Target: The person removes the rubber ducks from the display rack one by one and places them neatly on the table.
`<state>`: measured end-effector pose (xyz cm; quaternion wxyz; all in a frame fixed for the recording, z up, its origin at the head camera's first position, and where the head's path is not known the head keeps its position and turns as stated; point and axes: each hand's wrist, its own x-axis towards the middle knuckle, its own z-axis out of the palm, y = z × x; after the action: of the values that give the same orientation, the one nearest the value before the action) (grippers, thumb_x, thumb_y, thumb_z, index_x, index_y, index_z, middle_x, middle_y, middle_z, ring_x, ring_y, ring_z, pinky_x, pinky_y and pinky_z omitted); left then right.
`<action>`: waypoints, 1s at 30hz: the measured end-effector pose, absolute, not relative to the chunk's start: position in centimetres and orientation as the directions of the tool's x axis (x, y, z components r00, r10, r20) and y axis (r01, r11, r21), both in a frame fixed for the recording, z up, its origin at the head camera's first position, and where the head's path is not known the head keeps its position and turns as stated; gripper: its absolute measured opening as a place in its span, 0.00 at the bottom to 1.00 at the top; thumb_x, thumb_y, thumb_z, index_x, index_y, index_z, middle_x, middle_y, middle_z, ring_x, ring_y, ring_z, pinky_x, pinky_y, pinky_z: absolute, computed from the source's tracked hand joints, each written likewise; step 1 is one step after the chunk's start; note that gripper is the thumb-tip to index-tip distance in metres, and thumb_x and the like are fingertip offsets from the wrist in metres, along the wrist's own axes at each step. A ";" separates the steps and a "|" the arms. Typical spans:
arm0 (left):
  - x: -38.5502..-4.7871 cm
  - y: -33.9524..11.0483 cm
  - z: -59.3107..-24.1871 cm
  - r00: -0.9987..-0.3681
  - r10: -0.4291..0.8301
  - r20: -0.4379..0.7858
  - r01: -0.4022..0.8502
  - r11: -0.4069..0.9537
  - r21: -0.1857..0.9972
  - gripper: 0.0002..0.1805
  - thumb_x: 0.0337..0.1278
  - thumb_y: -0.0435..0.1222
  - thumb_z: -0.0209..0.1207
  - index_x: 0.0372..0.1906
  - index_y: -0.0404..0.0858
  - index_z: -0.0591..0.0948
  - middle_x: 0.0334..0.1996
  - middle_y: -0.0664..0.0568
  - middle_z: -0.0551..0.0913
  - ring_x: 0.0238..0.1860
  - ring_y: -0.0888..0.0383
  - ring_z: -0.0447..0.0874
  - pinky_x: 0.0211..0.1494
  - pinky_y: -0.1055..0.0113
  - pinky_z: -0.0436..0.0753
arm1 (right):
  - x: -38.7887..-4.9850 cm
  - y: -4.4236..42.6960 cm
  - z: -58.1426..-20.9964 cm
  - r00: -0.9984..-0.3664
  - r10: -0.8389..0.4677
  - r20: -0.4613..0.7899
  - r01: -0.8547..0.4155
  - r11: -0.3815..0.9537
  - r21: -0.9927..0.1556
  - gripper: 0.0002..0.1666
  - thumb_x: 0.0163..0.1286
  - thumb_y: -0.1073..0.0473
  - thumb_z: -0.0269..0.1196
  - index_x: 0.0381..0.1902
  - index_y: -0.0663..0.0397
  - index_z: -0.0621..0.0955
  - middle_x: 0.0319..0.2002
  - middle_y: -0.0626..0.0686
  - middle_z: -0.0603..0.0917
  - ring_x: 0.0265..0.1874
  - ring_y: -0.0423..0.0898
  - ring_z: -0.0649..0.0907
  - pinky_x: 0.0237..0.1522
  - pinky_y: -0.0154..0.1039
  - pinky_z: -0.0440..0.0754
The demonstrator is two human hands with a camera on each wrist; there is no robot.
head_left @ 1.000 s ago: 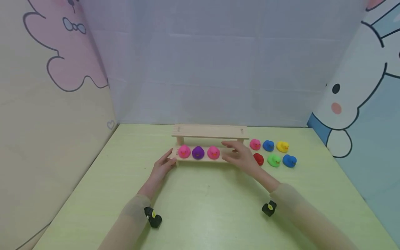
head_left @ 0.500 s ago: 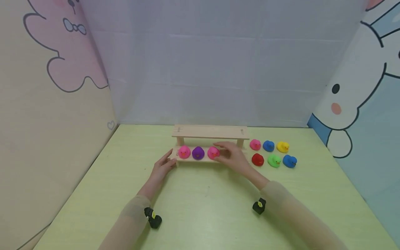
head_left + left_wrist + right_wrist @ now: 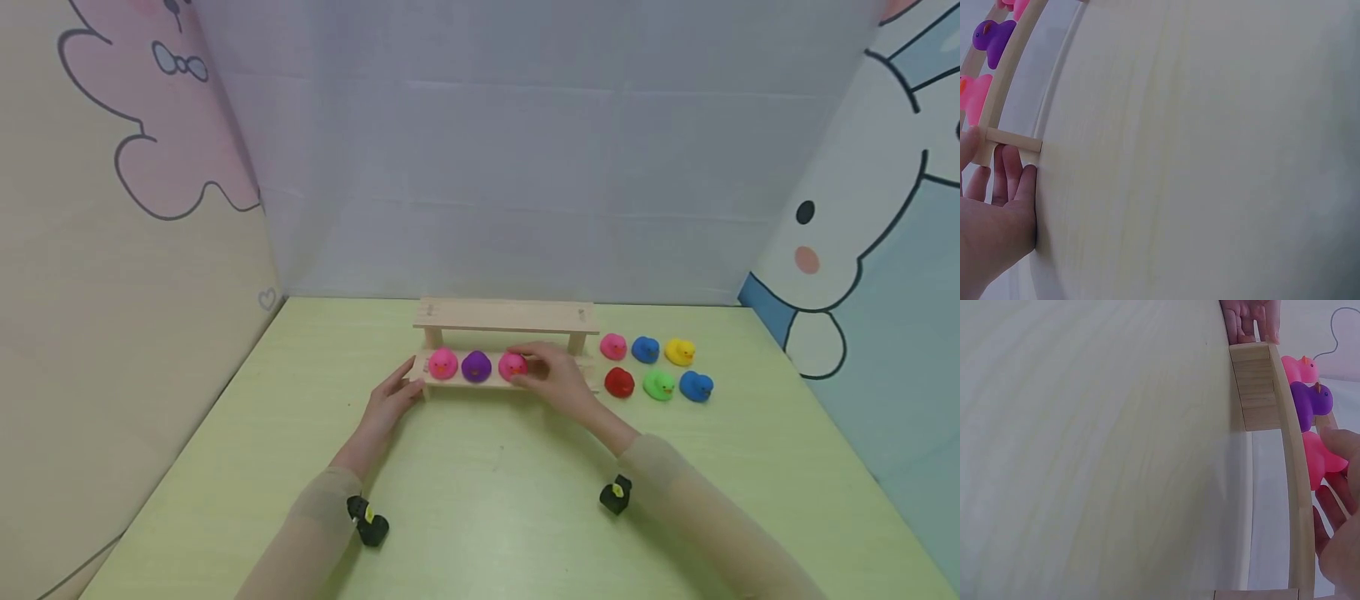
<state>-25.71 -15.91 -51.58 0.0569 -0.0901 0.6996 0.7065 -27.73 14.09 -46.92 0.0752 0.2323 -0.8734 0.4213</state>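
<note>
A two-tier wooden rack (image 3: 506, 317) stands near the back of the table. On its lower step sit a pink rubber duck (image 3: 443, 364), a purple rubber duck (image 3: 476, 367) and another pink duck (image 3: 512, 366), left to right. My right hand (image 3: 558, 381) pinches that right-hand pink duck between thumb and fingers; the right wrist view shows this pink duck (image 3: 1321, 461) standing on the board. At the rack's left end my left hand (image 3: 386, 411) holds the lower step, its thumb against the board (image 3: 999, 103) and fingers beside the leg.
Right of the rack, on the table (image 3: 495, 500), several loose ducks lie in two rows: pink (image 3: 612, 347), blue (image 3: 645, 350), yellow (image 3: 679, 352) behind; red (image 3: 619, 382), green (image 3: 659, 385), blue (image 3: 696, 387) in front. A pale curtain (image 3: 495, 167) hangs behind.
My right hand has moved left along the lower step, from right of the third duck to a pinch on it. The left hand and the ducks have stayed put.
</note>
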 end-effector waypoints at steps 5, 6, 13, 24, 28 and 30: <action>-25.8 -15.9 -51.5 -0.978 -0.043 -0.203 -0.203 -0.006 0.979 0.32 0.70 0.39 0.56 0.75 0.52 0.63 0.49 0.49 0.76 0.50 0.60 0.79 0.72 0.57 0.74 | -27.6 14.1 -46.8 -0.893 -0.325 0.311 -0.445 0.540 -0.714 0.26 0.61 0.55 0.72 0.58 0.46 0.82 0.54 0.50 0.85 0.52 0.48 0.82 0.57 0.47 0.83; -25.8 -15.9 -51.5 -0.978 -0.046 -0.205 -0.205 -0.008 0.979 0.31 0.70 0.39 0.57 0.75 0.52 0.64 0.49 0.49 0.76 0.49 0.61 0.79 0.72 0.57 0.75 | -27.6 14.1 -46.8 -0.893 -0.323 0.313 -0.445 0.538 -0.716 0.26 0.61 0.55 0.72 0.57 0.46 0.82 0.53 0.49 0.86 0.51 0.48 0.82 0.56 0.46 0.83; -25.7 -15.8 -51.5 -0.974 -0.053 -0.219 -0.218 -0.015 0.976 0.32 0.69 0.40 0.58 0.75 0.52 0.64 0.48 0.50 0.75 0.47 0.63 0.79 0.72 0.58 0.75 | -27.3 14.1 -46.5 -0.894 -0.308 0.325 -0.445 0.537 -0.717 0.24 0.60 0.54 0.73 0.55 0.46 0.84 0.51 0.49 0.86 0.50 0.47 0.82 0.52 0.43 0.86; -25.6 -15.8 -51.3 -0.979 -0.045 -0.199 -0.198 -0.017 0.980 0.32 0.69 0.39 0.58 0.75 0.52 0.64 0.46 0.51 0.76 0.45 0.64 0.80 0.67 0.64 0.79 | -26.7 14.9 -45.8 -0.911 -0.277 0.307 -0.412 0.553 -0.724 0.24 0.59 0.52 0.74 0.54 0.43 0.84 0.52 0.48 0.86 0.53 0.48 0.82 0.55 0.47 0.86; -25.6 -15.8 -51.3 -0.978 -0.047 -0.204 -0.203 -0.019 0.979 0.33 0.69 0.39 0.58 0.75 0.50 0.64 0.45 0.52 0.76 0.44 0.65 0.80 0.65 0.66 0.80 | -26.4 15.4 -45.5 -0.908 -0.276 0.314 -0.418 0.556 -0.718 0.23 0.59 0.53 0.74 0.54 0.45 0.85 0.52 0.49 0.86 0.53 0.48 0.82 0.55 0.48 0.85; -25.7 -15.7 -51.2 -0.976 -0.049 -0.211 -0.210 -0.019 0.978 0.32 0.69 0.39 0.58 0.75 0.51 0.64 0.45 0.52 0.76 0.44 0.65 0.80 0.67 0.64 0.79 | -26.1 15.7 -45.4 -0.905 -0.277 0.323 -0.425 0.563 -0.709 0.23 0.59 0.53 0.74 0.53 0.45 0.85 0.51 0.49 0.87 0.52 0.48 0.83 0.55 0.48 0.85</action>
<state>-25.65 -15.74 -51.18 0.0569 -0.0927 0.6981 0.7077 -26.14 15.72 -45.38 0.0877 0.1996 -0.8797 0.4227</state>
